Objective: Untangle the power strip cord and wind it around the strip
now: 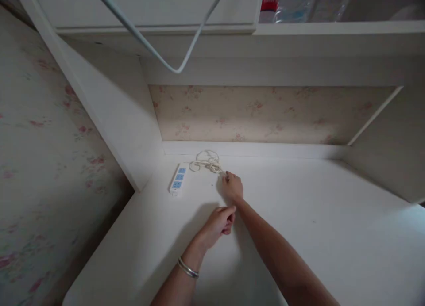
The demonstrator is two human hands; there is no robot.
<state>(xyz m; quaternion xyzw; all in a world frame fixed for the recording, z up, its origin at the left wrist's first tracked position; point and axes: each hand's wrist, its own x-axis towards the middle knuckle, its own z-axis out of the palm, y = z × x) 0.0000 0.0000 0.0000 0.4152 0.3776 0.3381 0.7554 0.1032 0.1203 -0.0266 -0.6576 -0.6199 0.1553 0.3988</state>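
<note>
well, your right hand (232, 186) is stretched forward over the white table (315, 217), and its fingers are pinched together on the near end of a pale cord (207, 162). the rest of this cord lies as a loose bundle with some loops, near the back edge of the table. just to the left of the bundle lies a white power strip (177, 179) with blue sockets, flat on the table and close to the corner where the side panel meets it. the cord seems to run to this strip, but the joining place is too small to see well.

your left hand (219, 224) is nearer to you, beside the right forearm. its fingers are curled inward, narrow, and i see nothing inside them. on the left wrist sits a silver bracelet (187, 268).

behind the table is a wallpaper (265, 113) with faint flowers. above it is a shelf (332, 28) carrying a clear bottle (269, 1) with a red label, and a white hanger (179, 69) hangs down at the top.
</note>
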